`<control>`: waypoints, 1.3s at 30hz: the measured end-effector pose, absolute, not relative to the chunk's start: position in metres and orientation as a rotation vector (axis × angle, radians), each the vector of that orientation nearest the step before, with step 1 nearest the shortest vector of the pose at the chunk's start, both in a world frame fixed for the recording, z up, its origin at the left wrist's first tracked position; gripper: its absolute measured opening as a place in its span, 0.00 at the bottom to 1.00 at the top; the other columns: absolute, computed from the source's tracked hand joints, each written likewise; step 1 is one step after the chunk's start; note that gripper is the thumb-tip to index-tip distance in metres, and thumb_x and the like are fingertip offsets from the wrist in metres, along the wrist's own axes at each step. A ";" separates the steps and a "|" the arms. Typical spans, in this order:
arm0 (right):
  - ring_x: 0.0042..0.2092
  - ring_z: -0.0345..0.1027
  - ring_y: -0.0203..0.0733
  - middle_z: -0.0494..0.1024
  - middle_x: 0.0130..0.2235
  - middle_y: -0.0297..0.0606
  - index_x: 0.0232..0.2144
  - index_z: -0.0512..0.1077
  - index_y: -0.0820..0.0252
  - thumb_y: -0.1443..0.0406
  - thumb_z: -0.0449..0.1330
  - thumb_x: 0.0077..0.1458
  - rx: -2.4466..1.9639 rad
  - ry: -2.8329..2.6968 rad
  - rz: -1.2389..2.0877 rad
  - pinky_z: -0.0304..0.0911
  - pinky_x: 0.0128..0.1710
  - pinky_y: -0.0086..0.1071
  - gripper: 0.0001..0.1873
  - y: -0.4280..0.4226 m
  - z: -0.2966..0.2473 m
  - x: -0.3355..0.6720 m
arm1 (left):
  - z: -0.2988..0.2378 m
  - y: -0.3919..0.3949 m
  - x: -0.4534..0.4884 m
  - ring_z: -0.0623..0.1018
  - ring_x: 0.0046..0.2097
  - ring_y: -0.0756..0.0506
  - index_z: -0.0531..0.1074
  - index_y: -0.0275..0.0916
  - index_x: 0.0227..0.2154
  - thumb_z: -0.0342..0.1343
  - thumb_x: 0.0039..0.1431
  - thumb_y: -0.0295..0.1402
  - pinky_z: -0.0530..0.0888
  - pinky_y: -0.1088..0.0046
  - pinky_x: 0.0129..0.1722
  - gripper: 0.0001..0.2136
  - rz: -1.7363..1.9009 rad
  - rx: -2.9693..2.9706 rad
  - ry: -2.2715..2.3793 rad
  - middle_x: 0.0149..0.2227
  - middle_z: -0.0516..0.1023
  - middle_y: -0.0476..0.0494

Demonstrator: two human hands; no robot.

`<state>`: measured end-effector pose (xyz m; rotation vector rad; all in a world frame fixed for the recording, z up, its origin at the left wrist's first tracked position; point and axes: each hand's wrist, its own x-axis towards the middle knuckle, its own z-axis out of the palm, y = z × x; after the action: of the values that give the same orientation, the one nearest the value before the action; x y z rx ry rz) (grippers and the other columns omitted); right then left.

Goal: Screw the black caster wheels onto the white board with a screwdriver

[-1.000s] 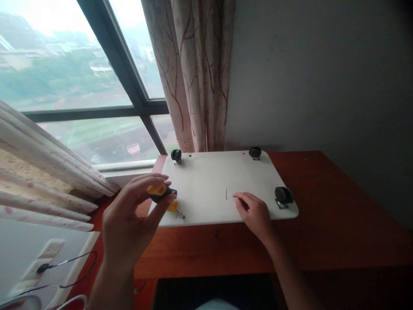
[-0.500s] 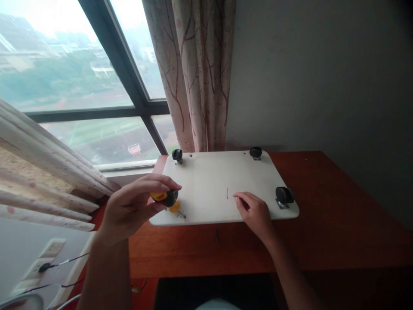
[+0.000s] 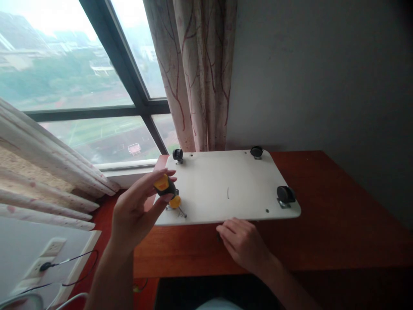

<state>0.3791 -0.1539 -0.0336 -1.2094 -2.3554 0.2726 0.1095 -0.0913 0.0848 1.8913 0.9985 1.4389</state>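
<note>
My left hand grips a stubby yellow-and-black screwdriver handle above the near-left corner of a white board. Below it on the board lie another yellow piece and several small screws; the caster at this corner is mostly hidden. At the board's front edge, my right hand is closed, fingertips down on a small dark metal piece on the wooden table. Black casters stand at the board's far left, far right and near right. A thin black L-shaped hex key lies mid-board.
The reddish wooden table extends right of the board. A window and patterned curtains stand behind and to the left. Cables run from a wall socket at lower left. Something dark is below the table's front edge.
My right hand has moved from mid-board, beside the hex key, toward me to the board's front edge and the small dark piece. My left hand has raised and tilted the screwdriver handle slightly.
</note>
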 end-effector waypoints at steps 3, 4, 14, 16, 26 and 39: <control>0.39 0.71 0.41 0.77 0.37 0.37 0.40 0.74 0.55 0.72 0.55 0.63 -1.341 -2.484 0.326 0.62 0.36 0.32 0.10 -0.172 -0.043 0.364 | 0.082 -0.096 0.108 0.83 0.48 0.41 0.72 0.46 0.59 0.65 0.58 0.26 0.82 0.62 0.50 0.26 1.488 1.867 1.123 0.52 0.80 0.40; 0.38 0.71 0.41 0.77 0.38 0.36 0.40 0.74 0.54 0.72 0.56 0.63 -1.402 -2.510 0.333 0.62 0.35 0.32 0.10 -0.175 -0.047 0.361 | 0.083 -0.098 0.108 0.83 0.48 0.41 0.73 0.46 0.58 0.66 0.57 0.26 0.83 0.61 0.50 0.25 1.500 1.861 1.138 0.52 0.80 0.41; 0.40 0.75 0.41 0.79 0.43 0.39 0.38 0.74 0.56 0.81 0.53 0.57 -1.562 -2.659 0.457 0.64 0.36 0.31 0.18 -0.176 -0.065 0.351 | 0.092 -0.100 0.109 0.83 0.49 0.41 0.75 0.48 0.55 0.65 0.58 0.25 0.84 0.60 0.49 0.22 1.842 1.753 1.075 0.49 0.81 0.45; 0.41 0.74 0.40 0.78 0.41 0.38 0.36 0.74 0.57 0.80 0.55 0.56 -1.513 -2.600 0.556 0.64 0.38 0.30 0.15 -0.178 -0.057 0.351 | 0.090 -0.098 0.107 0.82 0.50 0.40 0.75 0.47 0.54 0.65 0.58 0.25 0.84 0.60 0.49 0.22 1.851 1.746 1.076 0.49 0.81 0.45; 0.32 0.70 0.34 0.79 0.31 0.32 0.32 0.76 0.58 0.70 0.61 0.55 -1.190 -1.826 1.230 0.64 0.32 0.27 0.04 -0.082 0.037 0.352 | 0.076 -0.078 0.104 0.83 0.48 0.40 0.74 0.46 0.55 0.66 0.58 0.26 0.83 0.58 0.50 0.22 1.874 1.689 0.988 0.50 0.81 0.43; 0.51 0.72 0.47 0.73 0.55 0.44 0.56 0.69 0.62 0.58 0.60 0.65 -1.339 -1.775 0.933 0.71 0.49 0.46 0.21 0.072 0.045 0.287 | 0.078 -0.050 0.109 0.83 0.48 0.42 0.73 0.45 0.54 0.65 0.59 0.27 0.81 0.61 0.51 0.20 1.844 1.729 1.021 0.50 0.80 0.43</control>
<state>0.2868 0.0717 0.0448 -1.3390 -1.7753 0.9326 0.1088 -0.0500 0.0778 1.7289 1.0215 1.8437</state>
